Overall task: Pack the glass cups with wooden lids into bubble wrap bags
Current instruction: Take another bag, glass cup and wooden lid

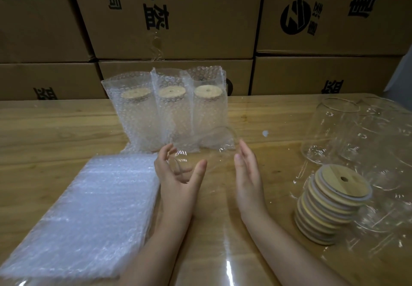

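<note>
A clear glass cup (208, 149) without a lid lies tilted between my hands above the table, its open rim pointing away from me. My left hand (176, 178) grips its base end, fingers and thumb curled round it. My right hand (247, 172) is flat with straight fingers beside the cup's right side; whether it touches the glass I cannot tell. Three bagged cups with wooden lids (172, 111) stand in a row behind. A flat stack of bubble wrap bags (89, 207) lies to the left. A leaning stack of wooden lids (330, 201) stands on the right.
Several bare glass cups (330, 129) crowd the right end of the wooden table (55, 129), some upright and some lying down. Stacked cardboard boxes (178, 18) form a wall right behind the table.
</note>
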{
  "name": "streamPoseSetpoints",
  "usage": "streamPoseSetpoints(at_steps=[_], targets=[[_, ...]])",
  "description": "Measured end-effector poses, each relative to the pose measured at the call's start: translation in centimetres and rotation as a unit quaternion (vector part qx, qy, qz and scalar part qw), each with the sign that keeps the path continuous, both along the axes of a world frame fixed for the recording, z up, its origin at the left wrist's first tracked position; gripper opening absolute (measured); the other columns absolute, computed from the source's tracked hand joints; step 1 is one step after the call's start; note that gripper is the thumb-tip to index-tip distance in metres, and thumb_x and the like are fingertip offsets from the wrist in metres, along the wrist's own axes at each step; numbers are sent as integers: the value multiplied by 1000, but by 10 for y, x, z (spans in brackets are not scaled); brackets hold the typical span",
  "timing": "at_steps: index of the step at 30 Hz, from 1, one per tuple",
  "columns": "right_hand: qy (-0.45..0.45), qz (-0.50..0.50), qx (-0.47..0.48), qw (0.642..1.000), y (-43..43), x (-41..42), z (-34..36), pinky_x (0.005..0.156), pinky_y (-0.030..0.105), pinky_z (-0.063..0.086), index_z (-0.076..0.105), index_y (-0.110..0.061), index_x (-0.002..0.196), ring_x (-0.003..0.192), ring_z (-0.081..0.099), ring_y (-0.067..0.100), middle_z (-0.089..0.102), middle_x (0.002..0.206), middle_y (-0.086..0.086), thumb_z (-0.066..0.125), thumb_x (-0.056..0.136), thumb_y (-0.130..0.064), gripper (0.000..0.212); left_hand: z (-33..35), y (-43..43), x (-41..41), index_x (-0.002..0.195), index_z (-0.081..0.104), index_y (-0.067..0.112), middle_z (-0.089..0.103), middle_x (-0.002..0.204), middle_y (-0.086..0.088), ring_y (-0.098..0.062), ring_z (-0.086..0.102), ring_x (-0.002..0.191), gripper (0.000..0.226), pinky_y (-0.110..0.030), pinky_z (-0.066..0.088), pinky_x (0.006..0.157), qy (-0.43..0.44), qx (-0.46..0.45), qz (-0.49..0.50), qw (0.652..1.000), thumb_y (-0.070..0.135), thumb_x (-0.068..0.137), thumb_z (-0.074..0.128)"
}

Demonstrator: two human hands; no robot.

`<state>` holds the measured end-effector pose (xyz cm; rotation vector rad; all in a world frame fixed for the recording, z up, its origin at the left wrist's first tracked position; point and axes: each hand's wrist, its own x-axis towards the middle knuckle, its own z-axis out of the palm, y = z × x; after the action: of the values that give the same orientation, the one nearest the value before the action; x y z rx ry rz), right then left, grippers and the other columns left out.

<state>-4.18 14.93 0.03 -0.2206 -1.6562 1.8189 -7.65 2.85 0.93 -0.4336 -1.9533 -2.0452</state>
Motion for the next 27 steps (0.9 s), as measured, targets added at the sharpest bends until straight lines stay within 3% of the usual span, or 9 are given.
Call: streamPoseSetpoints(at_steps=[3,8,10,11,13,15,19,22,27], targets=[[7,-18,26,999,0,2,2,99,3,30,48,-41,124,127,37,-14,46,140,-21,43,99,-27,29,0,-1,-1,113,38,63,47,127,12,-7,59,83,59,-19,48,68,-9,-12,12,1000,59,64,70],[27,-36,34,998,-1,3,5,93,1,33,55,-27,125,121,44,-14,53,130,-22,43,98,-31,29,0,-4,-1,111,49,57,54,125,17,-24,58,115,49,-46,51,93,-58,12,3,998,63,64,62],[42,-49,12,998,1,4,5,94,5,37,60,-21,121,119,50,-8,61,124,-15,41,93,-34,36,1,-5,0,110,54,55,57,121,18,-28,62,107,48,-47,54,88,-83,20,-1,996,64,64,61],[44,-53,6,998,1,4,5,95,8,39,62,-21,119,119,52,-4,63,122,-13,40,92,-35,37,2,-5,-1,110,56,51,61,117,15,-25,65,94,48,-36,58,75,-89,30,-5,996,64,64,60],[40,-44,0,998,1,5,5,99,17,41,63,-25,115,119,54,1,65,120,-12,39,92,-37,35,4,-6,-3,107,58,43,67,102,10,-15,59,64,48,-16,45,46,-104,70,-16,992,63,64,58],[31,-12,-9,999,-1,5,7,102,26,41,61,-29,115,119,55,3,65,121,-12,40,90,-44,35,4,-6,-6,107,58,37,69,86,12,-10,52,49,51,-13,35,37,-120,102,-22,987,64,64,55],[14,36,-51,998,-2,4,10,92,26,48,54,-31,122,110,62,4,66,117,-12,44,73,-67,62,2,-4,-10,111,55,32,68,88,12,-11,51,42,57,-18,35,34,-130,132,-18,982,67,66,50],[0,26,-67,997,-2,3,11,88,25,51,47,-16,136,109,63,6,63,121,-9,43,70,-69,85,2,-2,-10,109,52,38,68,86,19,-9,55,44,53,-22,43,37,-120,114,-27,986,69,67,47],[-14,13,-76,997,0,1,8,90,21,49,53,-23,129,112,60,-1,64,121,-12,42,83,-57,58,2,-1,-11,109,45,44,66,97,18,-10,65,54,31,-23,51,44,-114,104,-28,988,56,79,46]])
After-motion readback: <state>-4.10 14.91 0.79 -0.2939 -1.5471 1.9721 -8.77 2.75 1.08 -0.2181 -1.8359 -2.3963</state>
